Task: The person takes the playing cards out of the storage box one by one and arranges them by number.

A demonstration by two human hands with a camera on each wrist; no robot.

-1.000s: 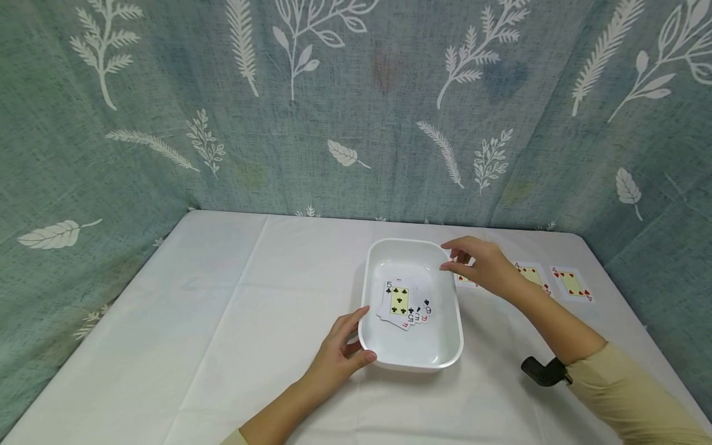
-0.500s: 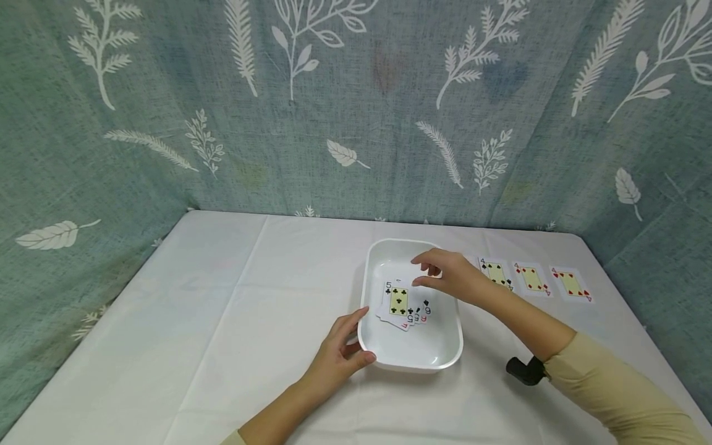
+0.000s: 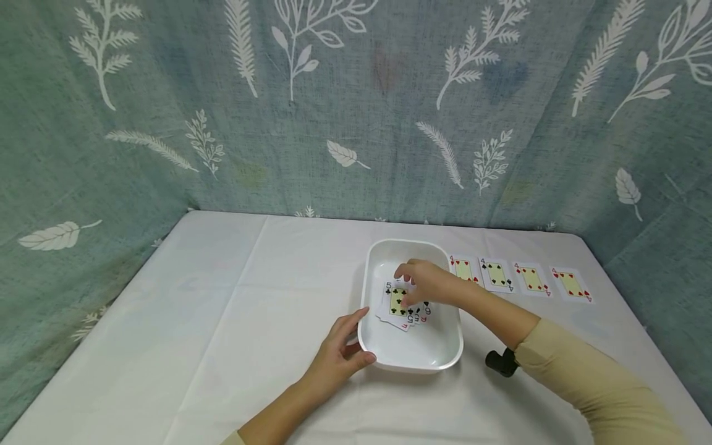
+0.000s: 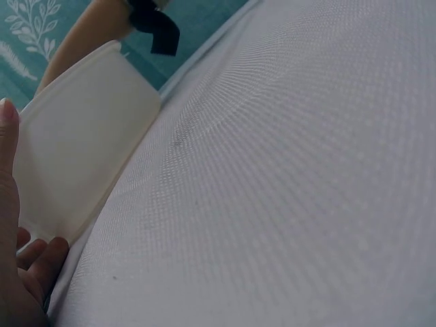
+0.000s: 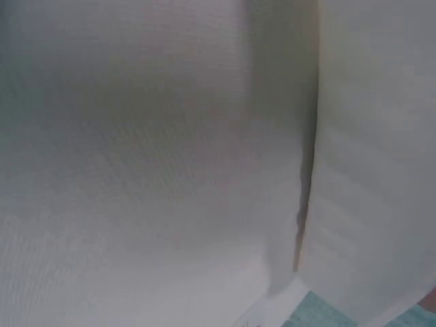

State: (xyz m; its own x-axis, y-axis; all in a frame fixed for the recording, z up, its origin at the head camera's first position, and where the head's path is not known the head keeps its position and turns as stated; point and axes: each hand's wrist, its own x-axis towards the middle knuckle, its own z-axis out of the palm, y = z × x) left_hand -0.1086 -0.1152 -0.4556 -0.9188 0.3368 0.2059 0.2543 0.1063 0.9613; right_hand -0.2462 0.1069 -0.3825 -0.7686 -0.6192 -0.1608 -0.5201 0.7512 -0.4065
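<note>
A white cloth-covered table (image 3: pixel 222 321) carries everything, backed by a grey-green fabric curtain printed with white leaves (image 3: pixel 167 123). The largest thing on it is a white rectangular plastic tray with rounded corners (image 3: pixel 445 352), and both hands work at it. The left hand (image 3: pixel 339 355) holds the tray's near-left corner, thumb curled along the outer wall and fingers reaching up to the rim; in the left wrist view the tray's side wall (image 4: pixel 82 143) lies just beyond the fingertips (image 4: pixel 8 112), with the cloth stretching away to the right of that hand. The right hand (image 3: pixel 425 285) is lowered inside the tray, fingers bent down onto a fanned pile of face-up playing cards (image 3: pixel 397 303) that lies on the tray floor directly beneath and just left of those fingers; a five of clubs tops the pile. Whether the fingers already pinch a card or merely touch the pile cannot be told. To the right of that hand, outside the tray, a row of four face-up fours (image 3: pixel 514 275) lies side by side on the cloth. Under the right forearm sits a small black wrist-camera mount (image 3: pixel 500 361). The right wrist view shows only blurred white surfaces.
</note>
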